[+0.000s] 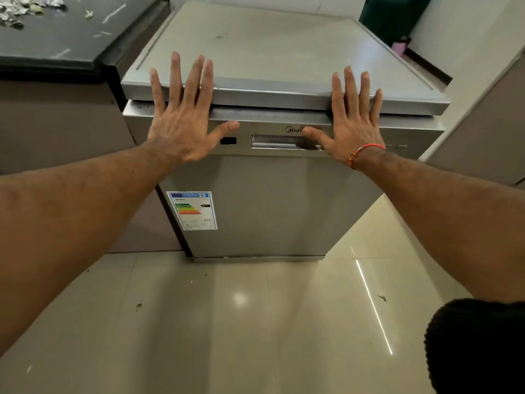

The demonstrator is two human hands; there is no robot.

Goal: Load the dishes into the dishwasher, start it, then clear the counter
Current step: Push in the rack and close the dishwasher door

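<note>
- At the front of the head view, a silver dishwasher (272, 200) is seen standing on a pale tiled floor (227, 322), its door shut and upright.
- The left hand (181, 120) is laid flat with fingers spread wide across the upper front edge of the machine; nothing is held, and the fingertips reach onto the grey top panel (270, 46).
- The right hand (355, 123) is likewise spread wide and empty, pressed against the same front edge further right, with its thumb lying over the recessed door handle (284, 142).
- A red thread bracelet (366, 150) is worn on the right wrist.
- A small dark display window (228, 141) is set in the control strip between the two thumbs, and part of a brand name is shown just above the handle.
- An energy label (193, 210) is stuck on the lower left of the door.
- To the left, a dark tabletop (56, 38) is seen beside the machine, with crumpled pale scraps (25, 7) lying at its far corner.
- A dark rounded shape in the lower right corner cannot be identified.
</note>
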